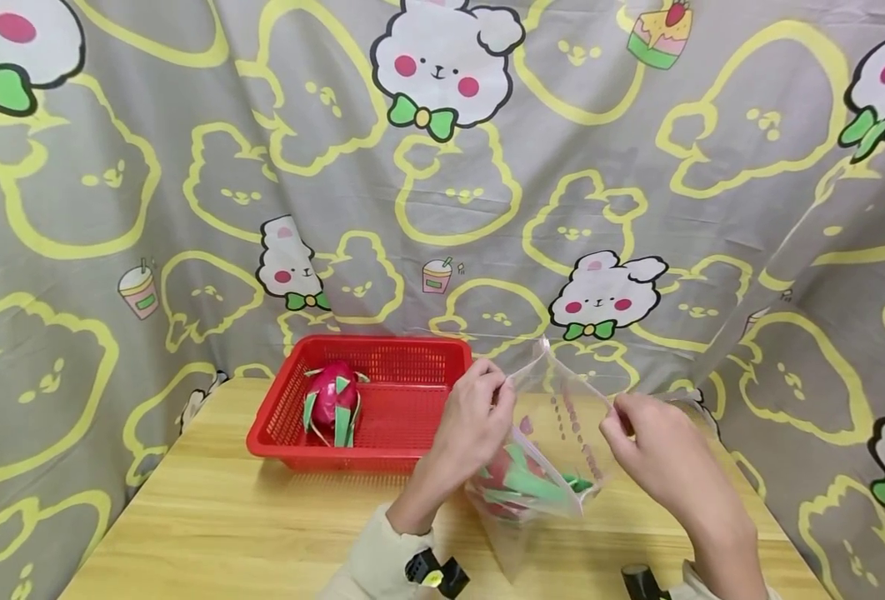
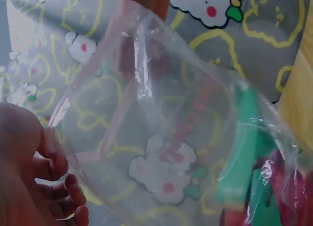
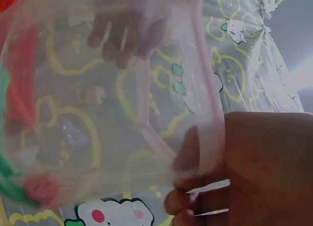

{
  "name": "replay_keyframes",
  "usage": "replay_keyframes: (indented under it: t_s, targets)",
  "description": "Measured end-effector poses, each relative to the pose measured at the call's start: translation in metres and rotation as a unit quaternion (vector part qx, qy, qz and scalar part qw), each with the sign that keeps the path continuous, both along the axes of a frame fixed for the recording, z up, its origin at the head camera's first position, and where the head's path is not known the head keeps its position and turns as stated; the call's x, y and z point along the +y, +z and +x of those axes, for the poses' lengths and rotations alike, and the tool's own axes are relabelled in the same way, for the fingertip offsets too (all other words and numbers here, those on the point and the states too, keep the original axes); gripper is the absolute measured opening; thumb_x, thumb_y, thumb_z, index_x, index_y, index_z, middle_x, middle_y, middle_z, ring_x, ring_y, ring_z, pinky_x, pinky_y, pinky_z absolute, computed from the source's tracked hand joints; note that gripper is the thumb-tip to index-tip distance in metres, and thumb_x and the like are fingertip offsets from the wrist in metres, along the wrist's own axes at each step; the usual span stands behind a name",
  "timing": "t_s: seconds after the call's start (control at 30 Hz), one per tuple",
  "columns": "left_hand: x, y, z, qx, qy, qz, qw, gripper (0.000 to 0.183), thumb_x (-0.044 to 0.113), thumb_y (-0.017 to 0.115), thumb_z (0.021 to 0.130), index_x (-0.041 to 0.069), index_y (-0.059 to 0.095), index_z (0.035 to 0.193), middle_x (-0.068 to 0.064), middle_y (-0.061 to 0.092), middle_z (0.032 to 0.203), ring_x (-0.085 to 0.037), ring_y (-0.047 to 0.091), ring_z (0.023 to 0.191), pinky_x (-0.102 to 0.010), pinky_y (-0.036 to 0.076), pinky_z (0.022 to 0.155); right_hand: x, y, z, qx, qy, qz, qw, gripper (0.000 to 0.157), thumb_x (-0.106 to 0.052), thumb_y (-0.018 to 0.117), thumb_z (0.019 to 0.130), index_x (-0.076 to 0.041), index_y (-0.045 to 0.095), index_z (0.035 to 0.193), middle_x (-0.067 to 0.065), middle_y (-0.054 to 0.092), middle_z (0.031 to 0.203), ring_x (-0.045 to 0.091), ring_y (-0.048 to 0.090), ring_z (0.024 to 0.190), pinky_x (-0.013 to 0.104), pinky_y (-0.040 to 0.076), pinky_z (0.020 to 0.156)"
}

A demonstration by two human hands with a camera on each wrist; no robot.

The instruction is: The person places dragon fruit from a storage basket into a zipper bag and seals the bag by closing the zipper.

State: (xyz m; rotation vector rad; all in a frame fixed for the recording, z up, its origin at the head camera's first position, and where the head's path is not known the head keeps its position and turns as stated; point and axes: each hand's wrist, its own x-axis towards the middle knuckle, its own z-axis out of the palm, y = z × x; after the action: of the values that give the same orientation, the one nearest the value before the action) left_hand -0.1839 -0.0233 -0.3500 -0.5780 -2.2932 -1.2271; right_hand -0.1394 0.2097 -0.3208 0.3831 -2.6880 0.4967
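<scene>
A clear plastic bag (image 1: 521,533) with a pinkish zip edge hangs between both hands, its mouth spread apart. My left hand (image 1: 478,412) pinches one side of the opening, and my right hand (image 1: 663,446) pinches the opposite side. Inside the bag, low down, lies a dragon fruit (image 1: 513,479), red with green leafy scales. In the left wrist view the green and red of that dragon fruit (image 2: 249,177) show through the film. The fingertips of my right hand (image 3: 200,192) hold the bag rim in the right wrist view.
A red plastic basket (image 1: 405,454) stands on the wooden table (image 1: 210,508), left of the bag. Another dragon fruit (image 1: 335,400) sits in the basket's left part. A patterned grey curtain (image 1: 487,208) surrounds the table at the back and sides.
</scene>
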Motion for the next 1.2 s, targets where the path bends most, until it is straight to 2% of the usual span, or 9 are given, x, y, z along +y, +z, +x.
replay_keyframes:
  t_s: [0.1, 0.23, 0.5, 0.6, 0.73, 0.9, 1.0, 1.1, 1.2]
  targets:
    - [-0.005, -0.002, -0.004, -0.002, -0.002, 0.017, 0.9999, 0.035, 0.011, 0.054, 0.099, 0.012, 0.056, 0.064, 0.0, 0.057, 0.086, -0.015, 0.055, 0.077, -0.027, 0.047, 0.067, 0.0, -0.002, 0.001, -0.035, 0.013, -0.002, 0.999, 0.029, -0.007, 0.05, 0.095, -0.018, 0.046, 0.068, -0.003, 0.036, 0.063, 0.012, 0.033, 0.056, 0.029, 0.029, 0.054]
    - [-0.012, -0.002, -0.008, -0.004, -0.014, 0.028, 0.9995, 0.036, 0.01, 0.054, 0.1, 0.012, 0.052, 0.065, 0.0, 0.053, 0.082, -0.016, 0.053, 0.075, -0.028, 0.046, 0.065, 0.0, -0.002, 0.001, -0.036, 0.027, -0.002, 0.999, 0.032, -0.007, 0.052, 0.096, -0.018, 0.045, 0.067, -0.005, 0.034, 0.06, 0.009, 0.031, 0.054, 0.027, 0.029, 0.053]
    - [-0.029, -0.002, -0.014, -0.018, -0.085, 0.029, 0.9958, 0.032, 0.01, 0.053, 0.103, 0.011, 0.054, 0.071, 0.0, 0.049, 0.081, -0.015, 0.048, 0.073, -0.028, 0.043, 0.066, -0.004, 0.01, -0.007, -0.025, 0.054, 0.019, 0.998, 0.034, -0.018, 0.055, 0.105, -0.019, 0.047, 0.072, -0.006, 0.036, 0.059, 0.008, 0.031, 0.05, 0.027, 0.028, 0.05]
    - [-0.037, -0.001, -0.016, -0.028, -0.107, 0.025, 0.9935, 0.033, 0.01, 0.054, 0.104, 0.011, 0.053, 0.071, -0.001, 0.047, 0.081, -0.015, 0.046, 0.072, -0.029, 0.041, 0.066, -0.008, 0.016, -0.014, -0.022, 0.075, 0.034, 0.996, 0.027, -0.019, 0.058, 0.104, -0.017, 0.05, 0.078, -0.007, 0.038, 0.059, 0.008, 0.032, 0.049, 0.027, 0.029, 0.049]
    - [-0.045, 0.0, -0.019, -0.042, -0.139, 0.005, 0.9893, 0.032, 0.011, 0.054, 0.105, 0.01, 0.054, 0.073, 0.0, 0.049, 0.082, -0.015, 0.048, 0.075, -0.029, 0.043, 0.068, -0.015, 0.024, -0.025, -0.008, 0.106, 0.05, 0.993, 0.008, -0.018, 0.063, 0.101, -0.014, 0.057, 0.105, -0.008, 0.046, 0.063, 0.008, 0.036, 0.049, 0.027, 0.033, 0.047]
    - [-0.053, 0.004, -0.021, -0.056, -0.173, -0.03, 0.9828, 0.03, 0.011, 0.054, 0.105, 0.01, 0.054, 0.074, -0.001, 0.049, 0.084, -0.015, 0.05, 0.078, -0.028, 0.044, 0.068, -0.03, 0.031, -0.045, -0.005, 0.146, 0.067, 0.987, 0.041, -0.017, 0.064, 0.1, -0.015, 0.05, 0.138, -0.009, 0.05, 0.064, 0.006, 0.04, 0.049, 0.028, 0.037, 0.048]
    - [-0.057, 0.006, -0.021, -0.06, -0.191, -0.047, 0.9787, 0.03, 0.011, 0.055, 0.105, 0.008, 0.055, 0.075, -0.001, 0.048, 0.084, -0.016, 0.05, 0.079, -0.029, 0.044, 0.069, -0.037, 0.032, -0.054, -0.006, 0.169, 0.083, 0.982, 0.033, -0.014, 0.064, 0.099, -0.015, 0.056, 0.131, -0.01, 0.049, 0.063, 0.005, 0.043, 0.051, 0.028, 0.038, 0.049]
    - [-0.057, 0.006, -0.022, -0.061, -0.202, -0.055, 0.976, 0.03, 0.011, 0.055, 0.105, 0.008, 0.055, 0.075, -0.002, 0.048, 0.084, -0.016, 0.049, 0.08, -0.029, 0.044, 0.069, -0.04, 0.033, -0.061, 0.01, 0.176, 0.095, 0.98, 0.012, -0.011, 0.063, 0.097, -0.013, 0.061, 0.109, -0.01, 0.046, 0.06, 0.007, 0.042, 0.052, 0.029, 0.038, 0.05]
    - [-0.056, 0.005, -0.019, -0.063, -0.193, -0.063, 0.9771, 0.03, 0.013, 0.057, 0.104, 0.01, 0.055, 0.074, -0.001, 0.048, 0.084, -0.015, 0.05, 0.08, -0.028, 0.045, 0.069, -0.039, 0.035, -0.062, 0.03, 0.17, 0.101, 0.98, 0.006, -0.009, 0.062, 0.094, -0.013, 0.059, 0.097, -0.009, 0.045, 0.059, 0.008, 0.041, 0.053, 0.03, 0.038, 0.051]
